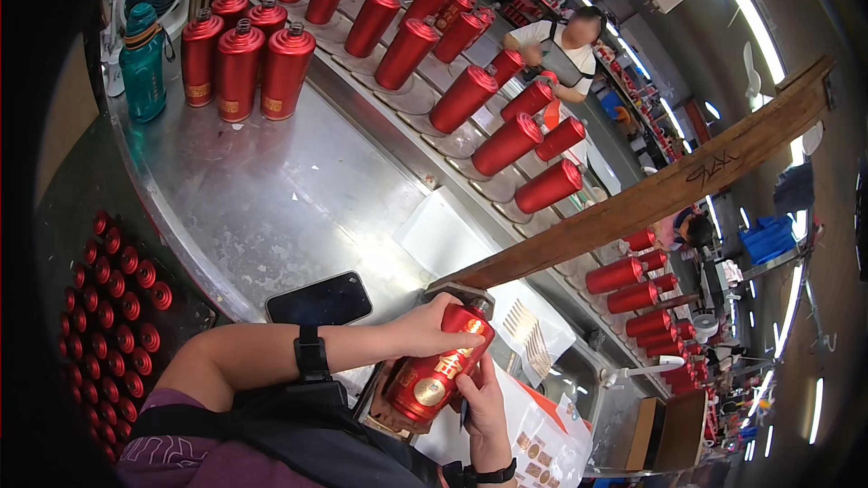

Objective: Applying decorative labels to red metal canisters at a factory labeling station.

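Note:
A shiny red bottle [421, 390] with gold print and a dark neck is tilted in front of me, over a brown block-like support. My left hand [427, 330] is closed around its upper part, the thumb lying across the front. Lower down, my right hand [484, 405] grips the bottle's right side, thumb on the surface and fingers partly hidden behind it. Under my right hand lies a sheet of gold and red labels [540, 463]. A dark phone [321, 298] rests on the metal table beside my left forearm.
A conveyor [416, 99] carrying several red bottles runs diagonally past the metal table [226, 190]. A wooden beam [633, 185] slants across the right. More red bottles [240, 72] stand by a teal water bottle [143, 68]; others fill a crate at lower left. A person [565, 50] works beyond the conveyor.

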Demonstrator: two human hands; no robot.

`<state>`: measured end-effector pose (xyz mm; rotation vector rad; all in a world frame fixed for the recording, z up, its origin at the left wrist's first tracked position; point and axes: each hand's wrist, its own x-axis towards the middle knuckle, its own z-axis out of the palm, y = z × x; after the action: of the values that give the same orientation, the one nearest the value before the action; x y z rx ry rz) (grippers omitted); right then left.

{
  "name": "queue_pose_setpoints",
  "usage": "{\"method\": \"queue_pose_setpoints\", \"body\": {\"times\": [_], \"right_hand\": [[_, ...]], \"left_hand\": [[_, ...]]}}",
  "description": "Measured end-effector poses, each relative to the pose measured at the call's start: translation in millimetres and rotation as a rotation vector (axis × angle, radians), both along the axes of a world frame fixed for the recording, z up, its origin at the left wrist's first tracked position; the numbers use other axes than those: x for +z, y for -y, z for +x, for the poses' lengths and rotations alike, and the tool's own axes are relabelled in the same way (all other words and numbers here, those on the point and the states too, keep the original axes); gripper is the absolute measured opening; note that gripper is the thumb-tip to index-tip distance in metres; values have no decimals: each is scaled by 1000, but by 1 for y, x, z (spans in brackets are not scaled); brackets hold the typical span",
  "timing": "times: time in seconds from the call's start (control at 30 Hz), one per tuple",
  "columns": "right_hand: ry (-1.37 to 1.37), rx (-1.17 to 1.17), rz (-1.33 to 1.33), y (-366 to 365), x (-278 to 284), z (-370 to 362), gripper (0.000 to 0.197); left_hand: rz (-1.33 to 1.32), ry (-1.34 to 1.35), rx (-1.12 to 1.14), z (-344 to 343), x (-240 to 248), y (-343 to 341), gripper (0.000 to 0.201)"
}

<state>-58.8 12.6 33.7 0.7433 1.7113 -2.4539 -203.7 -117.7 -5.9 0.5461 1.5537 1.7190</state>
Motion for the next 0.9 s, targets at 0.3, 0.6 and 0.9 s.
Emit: {"method": "queue_pose_setpoints", "body": {"times": [0.3,0.6,0.9], "right_hand": [[-27,1,-22,6,-2,0,80],[-59,-11,120,25,-3,-8,68],[-52,-12,101,69,5,-25,69]], "left_hand": [[49,39,-5,1,-4,6,91],[233,251,-139,0,5,40,74],[260,249,-163,-18,-5,82,67]]}}
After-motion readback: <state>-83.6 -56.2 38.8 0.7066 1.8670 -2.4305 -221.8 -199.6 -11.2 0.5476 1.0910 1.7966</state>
